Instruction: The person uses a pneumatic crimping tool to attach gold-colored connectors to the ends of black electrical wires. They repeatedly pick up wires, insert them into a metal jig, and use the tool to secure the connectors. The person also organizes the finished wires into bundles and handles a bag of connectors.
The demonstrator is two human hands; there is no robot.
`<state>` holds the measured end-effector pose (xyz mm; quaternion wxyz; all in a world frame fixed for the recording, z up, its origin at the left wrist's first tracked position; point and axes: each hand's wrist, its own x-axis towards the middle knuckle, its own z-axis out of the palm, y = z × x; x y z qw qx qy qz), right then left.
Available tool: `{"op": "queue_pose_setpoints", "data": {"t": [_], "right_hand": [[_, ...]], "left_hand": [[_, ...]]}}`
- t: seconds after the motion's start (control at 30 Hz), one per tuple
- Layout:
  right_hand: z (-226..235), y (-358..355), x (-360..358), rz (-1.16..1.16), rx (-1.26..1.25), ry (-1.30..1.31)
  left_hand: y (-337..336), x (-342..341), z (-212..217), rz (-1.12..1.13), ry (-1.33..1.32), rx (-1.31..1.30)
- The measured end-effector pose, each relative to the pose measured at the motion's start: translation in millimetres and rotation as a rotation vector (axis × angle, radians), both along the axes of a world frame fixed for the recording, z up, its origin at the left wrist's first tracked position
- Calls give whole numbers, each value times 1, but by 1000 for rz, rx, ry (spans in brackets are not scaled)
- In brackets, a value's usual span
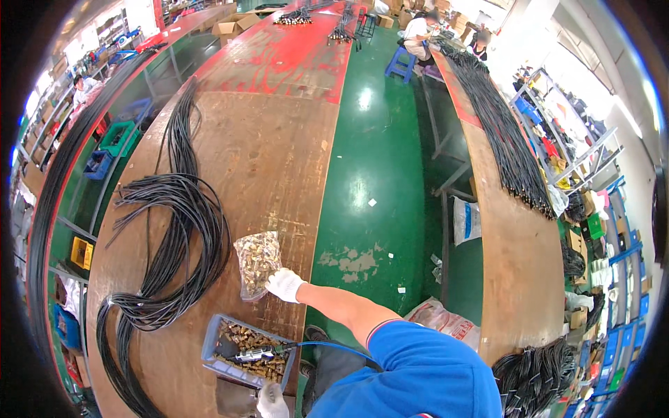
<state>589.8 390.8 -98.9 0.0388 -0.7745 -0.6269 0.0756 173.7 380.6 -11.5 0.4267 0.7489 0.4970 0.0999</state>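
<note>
My right hand point(284, 285), in a white glove, reaches out over the table and has its fingers closed at the edge of a clear plastic bag point(258, 259) full of small brass-coloured fittings. Close to my body, my left hand point(272, 403), also gloved, is beside a grey-blue plastic bin point(211, 341); its fingers are too unclear to read. Loose brass fittings point(240, 339) fill much of the bin. Across them lies a silver-and-black air tool point(256, 354) with a blue hose point(327, 343). A dark flat block point(233, 398) sits next to my left hand.
Bundled black cables point(185, 237) cover the table's left part. The wooden table point(272, 146) ends at a green floor aisle point(362, 188). More cables point(498, 118) lie on the right-hand table. A blue stool point(401, 64) and seated people are farther off. A white sack point(442, 320) lies at my right.
</note>
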Motion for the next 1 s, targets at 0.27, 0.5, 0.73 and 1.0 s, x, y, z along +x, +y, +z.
{"op": "queue_pose_setpoints", "data": {"t": [0.27,0.5,0.73,1.0], "right_hand": [[11,13,-8,21,18,5],[9,19,-5,178,81,-37],[-1,26,3,176,-13,2],[84,24,34,-43,88,199]], "left_hand": [[20,-44,-28,20,-20,39],[7,-54,-17,65,37,45],[4,-42,-27,110,-72,-40],[17,-19,-12,109,-46,-49]]}}
